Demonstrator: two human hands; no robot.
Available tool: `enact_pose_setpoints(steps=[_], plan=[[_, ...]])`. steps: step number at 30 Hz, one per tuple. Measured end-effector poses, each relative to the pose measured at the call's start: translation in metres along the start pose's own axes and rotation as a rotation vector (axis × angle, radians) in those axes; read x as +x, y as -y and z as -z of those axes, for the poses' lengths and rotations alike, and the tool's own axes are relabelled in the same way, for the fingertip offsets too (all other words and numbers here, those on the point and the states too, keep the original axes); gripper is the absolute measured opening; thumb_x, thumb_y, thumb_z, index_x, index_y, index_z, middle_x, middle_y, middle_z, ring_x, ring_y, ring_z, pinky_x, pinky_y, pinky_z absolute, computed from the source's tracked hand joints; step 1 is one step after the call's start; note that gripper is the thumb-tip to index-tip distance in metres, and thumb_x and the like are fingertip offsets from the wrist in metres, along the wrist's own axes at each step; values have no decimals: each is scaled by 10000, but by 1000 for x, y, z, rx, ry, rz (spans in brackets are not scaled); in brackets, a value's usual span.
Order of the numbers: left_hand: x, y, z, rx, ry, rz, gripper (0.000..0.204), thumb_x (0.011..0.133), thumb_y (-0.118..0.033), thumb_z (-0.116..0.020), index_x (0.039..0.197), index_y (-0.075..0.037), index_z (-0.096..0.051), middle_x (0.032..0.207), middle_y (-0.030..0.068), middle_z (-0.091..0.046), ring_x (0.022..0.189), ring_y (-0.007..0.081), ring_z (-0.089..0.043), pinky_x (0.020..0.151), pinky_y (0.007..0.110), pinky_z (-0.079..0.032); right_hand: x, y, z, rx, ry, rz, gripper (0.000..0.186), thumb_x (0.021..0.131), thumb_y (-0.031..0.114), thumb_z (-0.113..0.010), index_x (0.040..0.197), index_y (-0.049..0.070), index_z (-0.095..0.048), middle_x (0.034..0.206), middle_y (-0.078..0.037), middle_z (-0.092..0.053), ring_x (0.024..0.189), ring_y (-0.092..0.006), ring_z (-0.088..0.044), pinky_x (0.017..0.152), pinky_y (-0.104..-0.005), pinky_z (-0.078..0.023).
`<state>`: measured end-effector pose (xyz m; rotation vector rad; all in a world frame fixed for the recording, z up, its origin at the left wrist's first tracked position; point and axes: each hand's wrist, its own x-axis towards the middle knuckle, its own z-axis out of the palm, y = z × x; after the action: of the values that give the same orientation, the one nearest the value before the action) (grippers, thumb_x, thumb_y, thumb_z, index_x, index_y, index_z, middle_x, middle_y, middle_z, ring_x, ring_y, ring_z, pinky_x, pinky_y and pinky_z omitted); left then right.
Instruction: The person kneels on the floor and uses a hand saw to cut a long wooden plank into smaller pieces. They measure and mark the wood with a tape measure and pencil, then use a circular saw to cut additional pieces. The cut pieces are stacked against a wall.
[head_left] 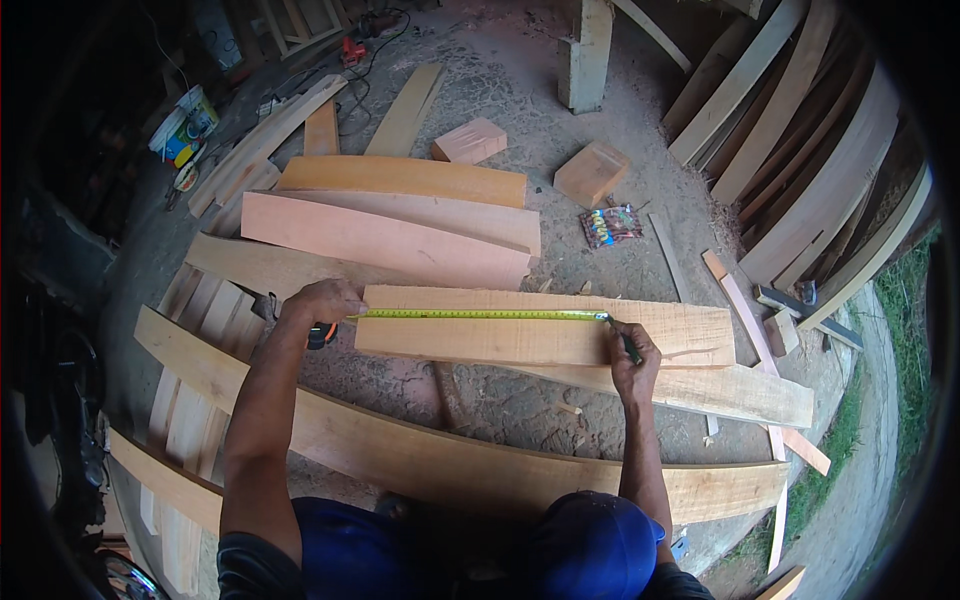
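A light wooden plank [540, 342] lies crosswise in front of me. The yellow blade of a tape measure [470, 315] stretches along its upper face from the left end. My left hand [328, 300] is closed on the tape at that end, and the black and orange case [320, 336] hangs just below it. Over the plank's right part, my right hand [635, 358] is closed around a dark green pencil [631, 348], its tip at the right end of the visible blade. The fingers partly cover the pencil.
Beneath the plank is another board [770, 395]; a long board [450, 450] lies nearer my knees. Pinkish planks [390, 235] are stacked beyond. Wooden blocks [592, 172] and a colourful packet [611, 226] are on the floor. Tall boards [760, 110] lean at far right.
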<state>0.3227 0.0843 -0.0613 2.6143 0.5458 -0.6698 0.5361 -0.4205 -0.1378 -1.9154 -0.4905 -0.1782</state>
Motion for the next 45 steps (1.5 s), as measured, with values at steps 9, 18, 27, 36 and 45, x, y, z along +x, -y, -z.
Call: enact_pose_setpoints(steps=[9,18,27,36,45], plan=[[-2,-8,1,-50,-11,-2,390,973,-413,-655,1128,-81,-789,1127,206,-747,1073,349,-711,947,453,-530,0,-2,-4,15,-26,-33,59,979,11,-678,979,10,-737,816,-42,-707,786,-74,-599,734,-254,-500],[8,18,-13,-179,-17,9,416,982,-412,-713,1043,-7,-784,831,134,-699,786,217,-677,769,390,-553,-15,-7,-8,37,-21,-14,78,977,-6,-660,1029,11,-717,873,-52,-728,843,-85,-625,777,-257,-519],[2,10,-11,-209,-23,7,421,994,-422,-715,990,-4,-769,786,122,-678,765,200,-667,744,382,-545,-15,-1,-9,42,-21,26,78,965,-33,-667,1014,12,-709,844,-31,-696,788,-73,-597,728,-239,-499],[5,22,-14,-153,-23,20,467,976,-463,-710,988,0,-768,830,165,-711,822,246,-694,801,397,-554,-15,0,-7,96,36,-62,75,1010,28,-651,1019,8,-723,828,-9,-674,805,-73,-569,745,-238,-479],[-10,-30,4,75,-83,48,439,907,-460,-711,842,-33,-791,842,159,-761,850,317,-741,829,445,-564,8,3,4,-135,-67,174,186,988,30,-672,1160,67,-732,1063,-155,-732,937,-277,-728,803,-362,-565]])
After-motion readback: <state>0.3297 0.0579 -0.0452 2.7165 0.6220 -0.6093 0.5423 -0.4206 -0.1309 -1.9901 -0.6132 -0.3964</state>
